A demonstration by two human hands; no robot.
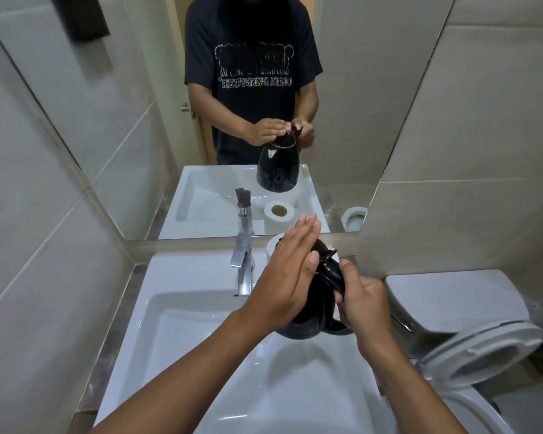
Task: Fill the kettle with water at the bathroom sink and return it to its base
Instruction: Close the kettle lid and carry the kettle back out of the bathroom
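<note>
The person stands at the sink (182,311) with the black kettle (308,324) held above the basin, toward its three o'clock side and clear of the porcelain. The right hand (362,303) is wrapped around the kettle's handle (334,274), fingers closed tight on it, and carries the weight. The left hand (290,270) lies flat and open over the top, fingers straight and pointing to twelve o'clock, palm pressing on what seems to be the lid; the mirror (264,104) shows the same pose from the front. The faucet (243,261) sits at about nine o'clock from the kettle, and I see no water running from it. A toilet paper roll (271,245) stands just behind the kettle at twelve o'clock.

The kettle's shell looks hard, smooth and glossy, so wet palms would slide on the body. The handle is the sound place to take it. If it already holds water, I cannot tell; filled, it will be heavy and pull forward at the spout, so a firm wrist and a steadying hand make sense.
</note>
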